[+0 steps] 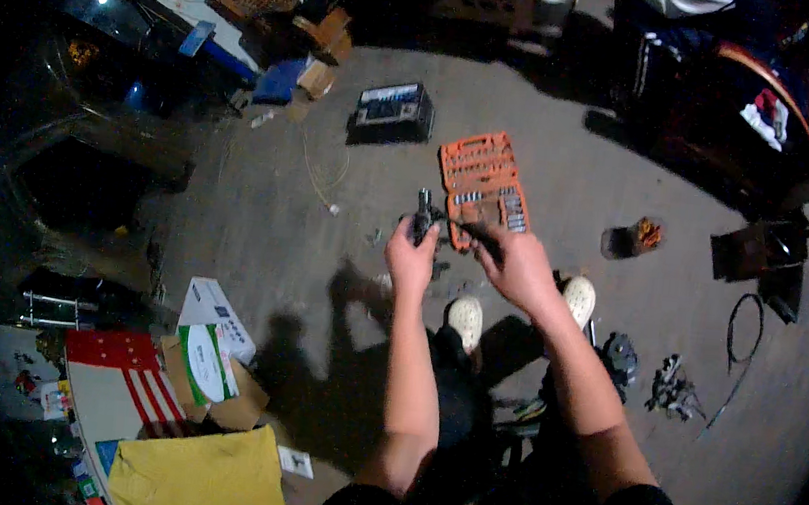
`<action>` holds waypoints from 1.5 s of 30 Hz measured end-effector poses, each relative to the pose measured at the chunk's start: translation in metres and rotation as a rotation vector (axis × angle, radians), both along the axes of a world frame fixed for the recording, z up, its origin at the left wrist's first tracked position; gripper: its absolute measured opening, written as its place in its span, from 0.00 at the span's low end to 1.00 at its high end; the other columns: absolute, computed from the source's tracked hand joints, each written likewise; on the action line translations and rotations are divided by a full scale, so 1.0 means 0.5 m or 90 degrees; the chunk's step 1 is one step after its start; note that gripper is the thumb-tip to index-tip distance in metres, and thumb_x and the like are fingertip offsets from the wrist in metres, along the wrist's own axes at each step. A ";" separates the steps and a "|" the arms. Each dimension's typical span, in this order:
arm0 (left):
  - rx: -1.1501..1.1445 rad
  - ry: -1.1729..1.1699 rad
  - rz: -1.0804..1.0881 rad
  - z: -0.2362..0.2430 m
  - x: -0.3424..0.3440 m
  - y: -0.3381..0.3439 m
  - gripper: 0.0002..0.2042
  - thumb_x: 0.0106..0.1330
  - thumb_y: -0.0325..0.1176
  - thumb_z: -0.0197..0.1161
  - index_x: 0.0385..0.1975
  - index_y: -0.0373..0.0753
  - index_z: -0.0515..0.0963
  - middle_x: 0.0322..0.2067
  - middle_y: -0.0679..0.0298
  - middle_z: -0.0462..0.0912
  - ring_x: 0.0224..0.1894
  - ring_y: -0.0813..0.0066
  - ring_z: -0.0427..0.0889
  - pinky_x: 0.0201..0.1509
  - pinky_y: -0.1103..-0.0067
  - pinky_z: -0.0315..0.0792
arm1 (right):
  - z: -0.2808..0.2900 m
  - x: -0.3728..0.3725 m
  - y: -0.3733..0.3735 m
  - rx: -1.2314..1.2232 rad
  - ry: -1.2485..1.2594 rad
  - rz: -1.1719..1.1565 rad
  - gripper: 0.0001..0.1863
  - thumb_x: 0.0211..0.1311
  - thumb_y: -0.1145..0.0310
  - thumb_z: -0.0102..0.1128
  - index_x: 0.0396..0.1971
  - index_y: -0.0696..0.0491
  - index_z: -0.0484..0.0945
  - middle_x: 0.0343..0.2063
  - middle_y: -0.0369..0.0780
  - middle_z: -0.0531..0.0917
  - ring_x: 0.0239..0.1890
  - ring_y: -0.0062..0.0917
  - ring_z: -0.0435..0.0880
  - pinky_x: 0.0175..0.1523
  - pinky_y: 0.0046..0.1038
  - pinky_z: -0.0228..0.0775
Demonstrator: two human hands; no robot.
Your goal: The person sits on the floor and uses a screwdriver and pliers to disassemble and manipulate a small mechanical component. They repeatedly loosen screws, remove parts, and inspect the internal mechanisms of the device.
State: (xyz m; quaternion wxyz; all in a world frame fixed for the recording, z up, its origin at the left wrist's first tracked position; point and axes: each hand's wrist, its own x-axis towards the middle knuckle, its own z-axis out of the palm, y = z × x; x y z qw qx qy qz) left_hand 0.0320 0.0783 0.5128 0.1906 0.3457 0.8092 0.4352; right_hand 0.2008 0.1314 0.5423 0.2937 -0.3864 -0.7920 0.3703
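Observation:
My left hand (411,256) is closed around a small dark metal part (423,218) whose shiny cylindrical end points away from me. My right hand (519,267) grips a thin dark tool (464,226), its tip reaching toward the metal part; its exact kind is too small to tell. Just beyond both hands, an orange socket set case (479,153) lies open on the floor, with rows of silver sockets in it. The right hand covers its near corner.
A black car battery (393,113) stands on the floor beyond. To the right are a container with orange contents (647,235), loose mechanical parts (674,387) and a black cable (742,330). A yellow cloth (202,475) and cardboard boxes (216,318) lie at lower left.

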 end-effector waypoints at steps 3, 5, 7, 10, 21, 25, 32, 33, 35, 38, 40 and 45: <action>0.046 -0.031 0.002 -0.064 -0.030 -0.002 0.15 0.56 0.29 0.65 0.40 0.29 0.74 0.29 0.62 0.80 0.31 0.78 0.76 0.39 0.80 0.70 | 0.008 -0.002 0.002 0.002 -0.004 0.002 0.10 0.52 0.68 0.59 0.32 0.56 0.78 0.26 0.50 0.80 0.31 0.45 0.79 0.37 0.42 0.71; 0.008 0.075 0.014 -0.084 -0.031 -0.001 0.14 0.55 0.30 0.65 0.39 0.31 0.75 0.26 0.63 0.80 0.27 0.77 0.76 0.34 0.79 0.70 | 0.029 -0.001 -0.004 -0.015 -0.111 0.001 0.10 0.52 0.67 0.57 0.31 0.57 0.78 0.25 0.50 0.80 0.31 0.45 0.79 0.37 0.43 0.71; -0.035 0.149 -0.033 -0.035 0.001 0.006 0.14 0.54 0.31 0.65 0.37 0.31 0.75 0.25 0.61 0.79 0.25 0.77 0.75 0.32 0.78 0.70 | 0.019 0.004 -0.005 0.001 -0.107 -0.013 0.09 0.51 0.68 0.57 0.30 0.57 0.78 0.24 0.50 0.80 0.30 0.45 0.80 0.35 0.43 0.71; -0.070 0.152 -0.035 -0.048 0.005 0.007 0.15 0.54 0.34 0.65 0.36 0.31 0.74 0.28 0.55 0.80 0.31 0.61 0.78 0.37 0.70 0.69 | -0.009 -0.004 -0.007 -0.011 -0.164 -0.013 0.10 0.54 0.68 0.55 0.36 0.51 0.79 0.25 0.49 0.80 0.30 0.45 0.80 0.35 0.43 0.72; -0.224 0.246 -0.109 -0.013 0.051 0.017 0.16 0.62 0.33 0.55 0.47 0.33 0.67 0.44 0.48 0.73 0.45 0.47 0.74 0.46 0.61 0.69 | -0.031 -0.014 -0.018 -0.088 -0.046 -0.040 0.07 0.51 0.72 0.55 0.27 0.61 0.77 0.25 0.55 0.78 0.31 0.50 0.78 0.36 0.44 0.71; -0.219 0.267 -0.113 -0.025 0.041 0.012 0.16 0.61 0.36 0.57 0.45 0.33 0.69 0.40 0.48 0.76 0.42 0.46 0.75 0.41 0.60 0.69 | -0.025 -0.010 -0.011 -0.116 -0.013 -0.017 0.09 0.52 0.72 0.56 0.31 0.60 0.78 0.26 0.53 0.79 0.33 0.48 0.78 0.38 0.42 0.71; -0.213 0.228 -0.090 -0.001 0.035 0.000 0.16 0.61 0.36 0.58 0.43 0.32 0.72 0.37 0.47 0.78 0.41 0.47 0.76 0.42 0.61 0.69 | -0.040 -0.006 -0.004 -0.309 0.063 0.017 0.11 0.55 0.72 0.57 0.38 0.58 0.79 0.27 0.49 0.81 0.29 0.40 0.80 0.37 0.33 0.72; -0.199 0.227 -0.085 0.001 0.036 0.001 0.16 0.61 0.36 0.58 0.43 0.32 0.72 0.37 0.47 0.78 0.41 0.47 0.76 0.42 0.61 0.69 | -0.048 -0.004 -0.001 -0.343 0.084 0.016 0.11 0.55 0.72 0.57 0.39 0.58 0.79 0.28 0.48 0.81 0.28 0.39 0.81 0.37 0.32 0.72; -0.172 0.226 -0.076 0.001 0.032 0.000 0.16 0.61 0.36 0.58 0.42 0.31 0.72 0.36 0.46 0.78 0.41 0.46 0.76 0.42 0.61 0.69 | -0.055 -0.001 0.008 -0.367 0.072 0.030 0.12 0.55 0.72 0.56 0.39 0.57 0.79 0.28 0.48 0.81 0.28 0.37 0.81 0.36 0.32 0.72; -0.175 0.217 -0.092 -0.004 0.024 0.004 0.16 0.60 0.37 0.58 0.42 0.32 0.72 0.37 0.47 0.78 0.41 0.47 0.77 0.43 0.61 0.70 | -0.046 -0.005 0.005 -0.252 0.044 0.026 0.11 0.55 0.72 0.56 0.38 0.57 0.79 0.28 0.48 0.81 0.29 0.40 0.81 0.36 0.34 0.72; -0.260 0.235 -0.091 0.002 0.031 0.001 0.15 0.60 0.36 0.58 0.42 0.33 0.72 0.37 0.48 0.78 0.41 0.48 0.77 0.43 0.60 0.70 | -0.029 -0.018 -0.018 -0.120 -0.024 0.026 0.10 0.55 0.71 0.57 0.37 0.56 0.79 0.30 0.50 0.81 0.31 0.46 0.79 0.37 0.38 0.72; -0.253 0.225 -0.079 -0.018 0.032 0.004 0.13 0.60 0.37 0.58 0.37 0.34 0.71 0.34 0.48 0.78 0.36 0.47 0.78 0.37 0.60 0.72 | -0.093 -0.031 -0.030 -0.158 -0.018 -0.034 0.12 0.55 0.71 0.57 0.40 0.55 0.78 0.30 0.50 0.81 0.34 0.47 0.80 0.38 0.41 0.71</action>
